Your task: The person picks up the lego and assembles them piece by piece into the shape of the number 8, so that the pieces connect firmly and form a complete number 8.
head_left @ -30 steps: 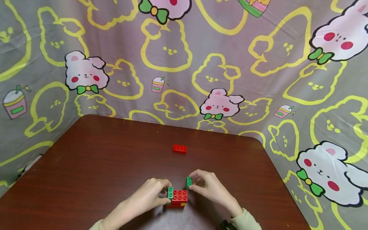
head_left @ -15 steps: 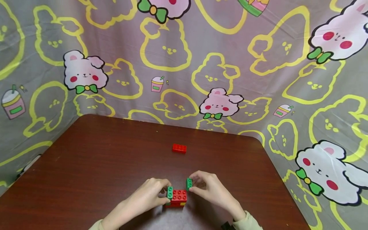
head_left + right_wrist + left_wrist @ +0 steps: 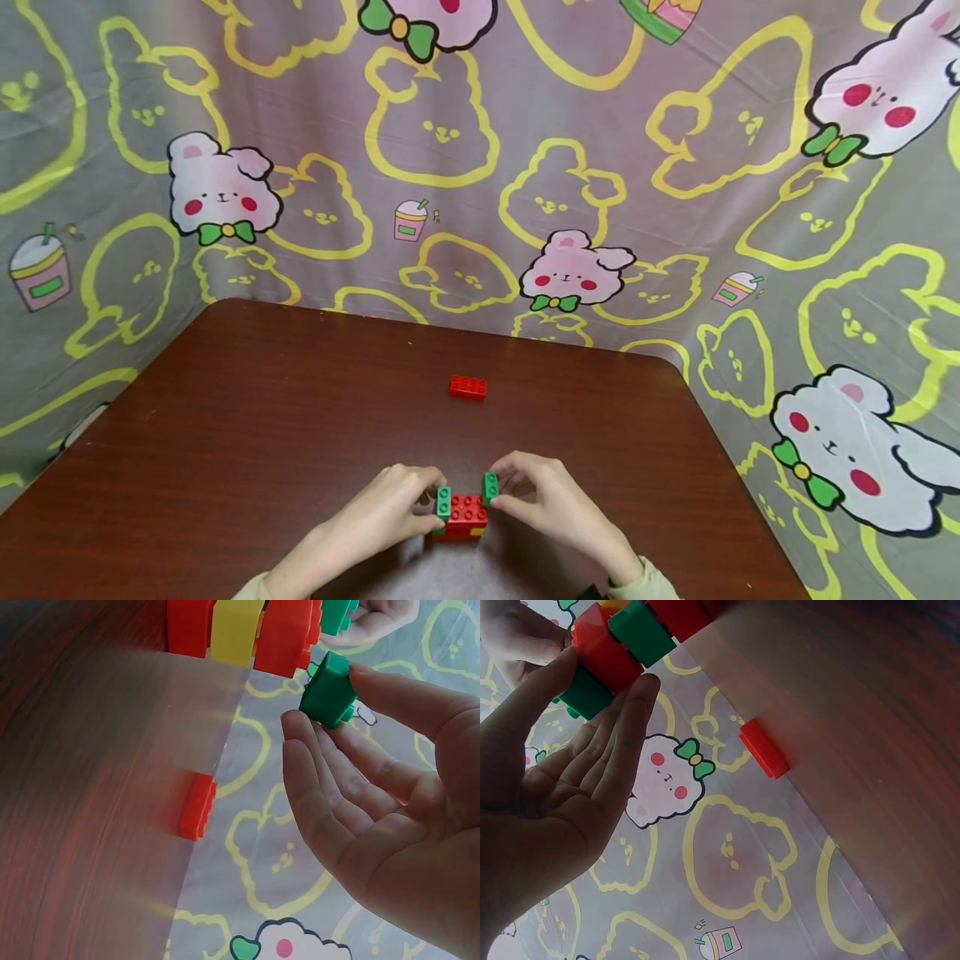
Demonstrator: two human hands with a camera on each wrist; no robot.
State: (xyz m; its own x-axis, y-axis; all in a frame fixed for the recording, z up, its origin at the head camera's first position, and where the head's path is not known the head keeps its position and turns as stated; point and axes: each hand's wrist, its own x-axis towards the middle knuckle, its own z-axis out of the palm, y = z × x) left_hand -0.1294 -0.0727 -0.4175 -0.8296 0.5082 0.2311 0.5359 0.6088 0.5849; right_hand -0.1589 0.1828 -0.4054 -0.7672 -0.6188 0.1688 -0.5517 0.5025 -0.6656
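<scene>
A stack of toy building bricks stands at the table's front, with a red brick (image 3: 467, 508) as its upper layer. Below that, the wrist views show a yellow brick (image 3: 235, 630), a green brick (image 3: 641, 631) and a red bottom brick (image 3: 187, 626). My left hand (image 3: 393, 500) pinches a small green brick (image 3: 443, 504) seated on the stack's left end. Between thumb and fingertips, my right hand (image 3: 551, 500) pinches another small green brick (image 3: 491, 489), tilted and close over the stack's right end. In the right wrist view a gap shows between it and the red brick.
A loose red brick (image 3: 468, 387) lies farther back on the dark brown table (image 3: 315, 400). Patterned cloth (image 3: 450, 108) hangs behind the table and along its sides.
My right hand has moved slightly left and toward me, bringing its green brick from beside the stack to over its right end. The left hand keeps its hold in place.
</scene>
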